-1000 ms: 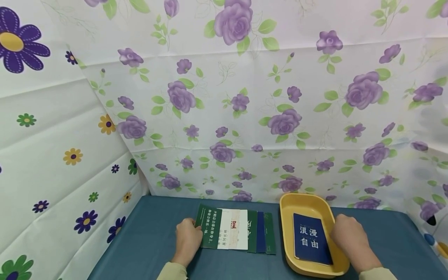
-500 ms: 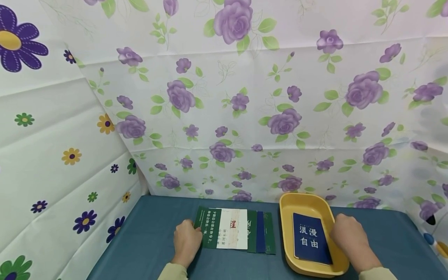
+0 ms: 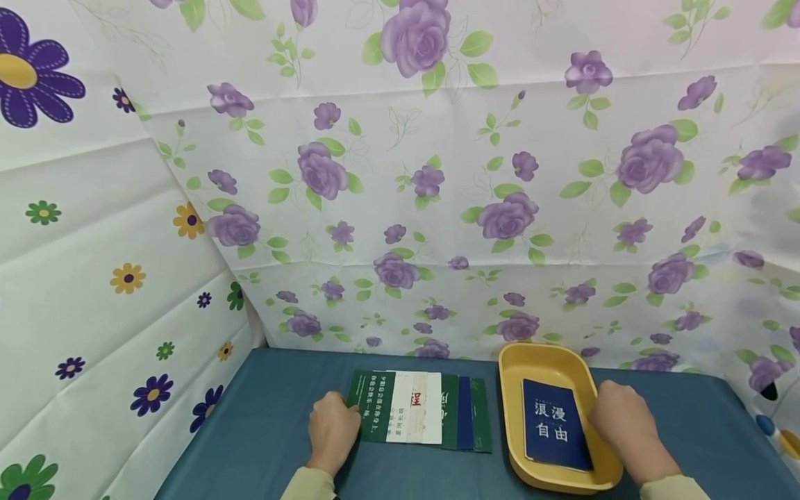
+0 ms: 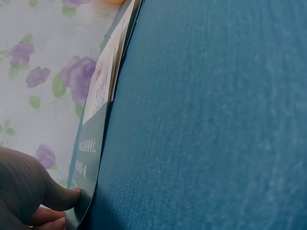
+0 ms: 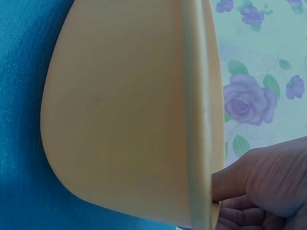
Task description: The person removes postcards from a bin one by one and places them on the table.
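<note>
Your head view gives the whole layout. On the blue table (image 3: 250, 430) lies a green card (image 3: 375, 410) with a white card (image 3: 415, 410) across it; a blue card (image 3: 465, 414) and a second green card (image 3: 480, 418) show in line to the right. Just beside that pile, not touching it, sits the yellow tray (image 3: 544, 364), and in it a blue booklet (image 3: 555, 425) rests askew, white characters facing up. The booklet is legible from the head only; your right wrist camera records the tray's outer wall and rim. The left wrist camera adds the layered edges of the pile, slightly apart.

Grip, left: the head camera sees mainly the back of your left hand (image 3: 334, 427). From the wrist, your thumb (image 4: 60, 197) lies over the end of the green card, with fingers (image 4: 45, 215) behind its edge. The hold is a narrow pinch.

Grip, right: your right hand (image 3: 628, 430) is at the tray's right side, fingers curled. The wrist view finds it gripping the rim, the thumb passing behind it. The thumb's tip is hidden, so its exact contact cannot be told.
</note>
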`<action>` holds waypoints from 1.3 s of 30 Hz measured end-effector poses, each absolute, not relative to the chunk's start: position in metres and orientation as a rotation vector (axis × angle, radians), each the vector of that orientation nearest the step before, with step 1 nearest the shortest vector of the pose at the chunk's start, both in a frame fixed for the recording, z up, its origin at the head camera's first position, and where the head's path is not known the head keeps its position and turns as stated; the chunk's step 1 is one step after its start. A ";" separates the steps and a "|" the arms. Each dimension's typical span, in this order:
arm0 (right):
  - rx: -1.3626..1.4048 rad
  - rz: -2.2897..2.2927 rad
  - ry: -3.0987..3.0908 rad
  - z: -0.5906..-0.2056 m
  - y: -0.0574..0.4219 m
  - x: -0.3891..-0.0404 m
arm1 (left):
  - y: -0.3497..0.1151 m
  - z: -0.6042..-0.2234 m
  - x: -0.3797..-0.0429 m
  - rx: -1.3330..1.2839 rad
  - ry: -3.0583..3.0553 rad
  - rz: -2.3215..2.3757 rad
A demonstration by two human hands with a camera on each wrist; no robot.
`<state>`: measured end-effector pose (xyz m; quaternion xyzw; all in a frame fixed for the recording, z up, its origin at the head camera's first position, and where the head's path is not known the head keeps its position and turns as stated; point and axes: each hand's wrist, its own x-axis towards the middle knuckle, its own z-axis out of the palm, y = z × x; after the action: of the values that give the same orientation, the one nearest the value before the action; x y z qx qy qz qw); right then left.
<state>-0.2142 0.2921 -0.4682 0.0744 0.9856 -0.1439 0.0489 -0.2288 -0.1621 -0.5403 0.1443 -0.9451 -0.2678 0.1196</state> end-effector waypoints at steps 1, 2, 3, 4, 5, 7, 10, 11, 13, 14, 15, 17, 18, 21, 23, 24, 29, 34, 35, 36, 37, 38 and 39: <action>0.226 -0.439 3.005 -0.468 0.292 -0.214 | -0.162 -0.540 -0.229 0.425 -2.760 -0.778; 0.225 -0.442 3.004 -0.468 0.292 -0.214 | -0.162 -0.541 -0.229 0.424 -2.755 -0.771; 0.221 -0.443 3.004 -0.468 0.292 -0.214 | -0.162 -0.541 -0.229 0.427 -2.752 -0.766; 0.219 -0.445 3.004 -0.468 0.293 -0.214 | -0.162 -0.541 -0.230 0.425 -2.748 -0.757; 0.216 -0.445 3.005 -0.469 0.293 -0.214 | -0.162 -0.541 -0.230 0.425 -2.745 -0.743; 0.213 -0.449 3.006 -0.470 0.293 -0.214 | -0.163 -0.542 -0.230 0.423 -2.737 -0.714; 0.206 -0.445 3.009 -0.471 0.294 -0.214 | -0.162 -0.541 -0.230 0.417 -2.735 -0.687; 0.204 -0.445 3.008 -0.471 0.294 -0.214 | -0.162 -0.541 -0.230 0.416 -2.733 -0.684; 0.197 -0.446 3.006 -0.471 0.294 -0.215 | -0.161 -0.539 -0.230 0.412 -2.723 -0.685; 0.194 -0.444 3.006 -0.472 0.294 -0.215 | -0.160 -0.537 -0.230 0.405 -2.711 -0.688; 0.193 -0.443 3.006 -0.472 0.294 -0.215 | -0.159 -0.536 -0.230 0.398 -2.698 -0.690; 0.197 -0.446 3.004 -0.471 0.294 -0.215 | -0.157 -0.530 -0.230 0.370 -2.663 -0.691; 0.197 -0.443 3.005 -0.471 0.294 -0.215 | -0.155 -0.527 -0.230 0.349 -2.641 -0.697; 0.207 -0.446 3.001 -0.470 0.294 -0.215 | -0.148 -0.516 -0.232 0.292 -2.588 -0.722; 0.210 -0.451 2.999 -0.470 0.294 -0.215 | -0.142 -0.509 -0.232 0.255 -2.558 -0.748; 0.212 -0.453 2.997 -0.470 0.294 -0.215 | -0.138 -0.505 -0.232 0.237 -2.546 -0.758; 0.215 -0.466 2.987 -0.470 0.295 -0.214 | -0.118 -0.489 -0.234 0.148 -2.522 -0.778; 0.210 -0.462 3.003 -0.471 0.295 -0.213 | -0.096 -0.477 -0.237 0.066 -2.501 -0.772; 0.209 -0.462 3.006 -0.471 0.295 -0.213 | -0.092 -0.475 -0.238 0.054 -2.496 -0.770; 0.208 -0.463 3.008 -0.471 0.295 -0.213 | -0.088 -0.473 -0.238 0.038 -2.489 -0.772; 0.208 -0.463 3.010 -0.471 0.294 -0.213 | -0.083 -0.471 -0.239 0.021 -2.486 -0.776; 0.209 -0.464 3.010 -0.471 0.294 -0.213 | -0.078 -0.469 -0.240 0.002 -2.481 -0.783; 0.211 -0.467 3.009 -0.470 0.294 -0.213 | -0.073 -0.467 -0.240 -0.017 -2.478 -0.794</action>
<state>-0.2132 0.2941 -0.4705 0.0690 0.9848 -0.1530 0.0448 -0.2403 -0.0731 -0.4673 -0.0062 -0.9179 -0.2940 0.2663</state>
